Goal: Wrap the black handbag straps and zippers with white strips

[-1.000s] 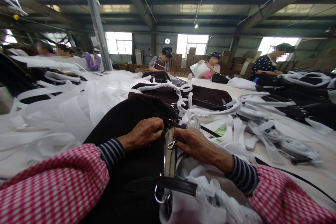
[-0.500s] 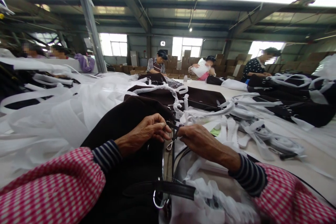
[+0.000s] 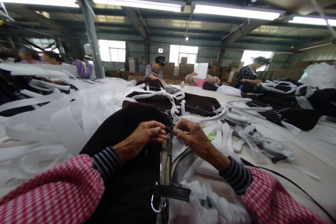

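Observation:
A dark brown bag (image 3: 126, 126) lies in front of me with its zipper (image 3: 164, 162) running toward me. My left hand (image 3: 143, 136) is closed, pinching the bag's edge at the far end of the zipper. My right hand (image 3: 191, 134) is also closed in a pinch on the small metal clasp and strap (image 3: 169, 136) at that same spot. The fingertips of both hands nearly touch. A black strap with a metal ring (image 3: 156, 199) crosses the bag near me. Crumpled white plastic (image 3: 210, 206) lies under my right forearm.
White wrapping strips (image 3: 60, 119) are piled to the left. More brown bags (image 3: 194, 103) and wrapped straps (image 3: 259, 140) cover the long table ahead and to the right. Several other people work at the far end, one holding up a white sheet (image 3: 201, 70).
Both hands have moved up along the zipper to its far end and drawn closer together. The view has tilted upward a little.

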`<state>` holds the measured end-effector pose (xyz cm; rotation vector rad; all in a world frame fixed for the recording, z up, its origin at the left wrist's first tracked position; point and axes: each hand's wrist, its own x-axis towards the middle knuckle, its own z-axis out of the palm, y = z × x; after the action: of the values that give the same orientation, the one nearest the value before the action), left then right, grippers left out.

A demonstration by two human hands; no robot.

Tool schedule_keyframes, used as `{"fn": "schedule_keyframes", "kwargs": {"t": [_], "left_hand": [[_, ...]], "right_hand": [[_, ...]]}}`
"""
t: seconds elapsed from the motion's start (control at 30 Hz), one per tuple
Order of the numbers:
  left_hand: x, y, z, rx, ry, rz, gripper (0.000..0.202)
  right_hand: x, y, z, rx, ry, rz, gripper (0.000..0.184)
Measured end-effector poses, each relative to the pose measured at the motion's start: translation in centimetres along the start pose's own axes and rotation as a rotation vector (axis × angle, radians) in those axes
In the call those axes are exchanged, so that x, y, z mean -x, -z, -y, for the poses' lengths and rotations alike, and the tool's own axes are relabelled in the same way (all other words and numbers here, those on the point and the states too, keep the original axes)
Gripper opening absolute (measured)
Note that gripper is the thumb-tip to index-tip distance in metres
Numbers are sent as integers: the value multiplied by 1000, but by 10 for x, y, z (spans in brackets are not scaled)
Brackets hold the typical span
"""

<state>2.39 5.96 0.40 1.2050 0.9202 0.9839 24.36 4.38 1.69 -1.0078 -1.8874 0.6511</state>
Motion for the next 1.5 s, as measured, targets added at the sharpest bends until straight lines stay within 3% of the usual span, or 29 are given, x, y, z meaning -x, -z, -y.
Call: {"fn": "schedule_keyframes", "kwargs": {"t": [0.13,0.2,0.63,1.03,1.33,1.5], "left_hand": [[3,0,1,-33,-62,12,41],[3,0,2,-68,-93,6,36],[11,-10,-5,-228,-176,-7,31],[12,-14,-1,-316,-216,-37,29],[9,-15,3,-246,-217,-17,29],[11,-16,1,-386,-251,-28,27]], "right_hand": [[-3,-20,-2,-475,-186,67,29],[-2,-24,-4,-575,-214,70,34],[1,-26,-7,-693,-318,-76,39],[4,-32,-4,-622,-335,-18,35],[3,-34,-12,-752,-387,9,37],[3,-35,-14,-678,-385,1,35]]}}
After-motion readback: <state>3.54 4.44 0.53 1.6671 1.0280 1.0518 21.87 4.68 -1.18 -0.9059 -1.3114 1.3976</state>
